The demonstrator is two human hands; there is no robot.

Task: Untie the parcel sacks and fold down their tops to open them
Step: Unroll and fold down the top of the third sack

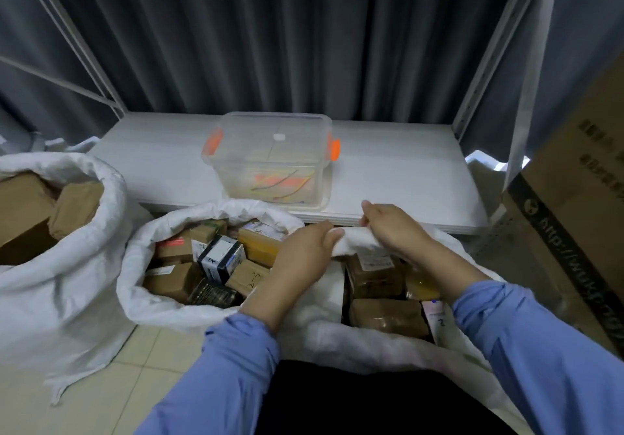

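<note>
Grey curtains point(270, 46) are seen behind a low white shelf point(405, 178), on which a clear plastic tub point(270, 151) with orange clips is set. Three white woven sacks are stood on the tiled floor point(145, 360) in front of it. The nearest sack point(354, 346), at lower right, is open, with brown parcels point(388, 316) shown inside. Its bunched far rim is clenched by the left hand point(300, 252) and the right hand point(395, 228), side by side. The tops of the middle sack point(152, 309) and the far-left sack point(50, 299) are rolled down, with boxes exposed.
</note>
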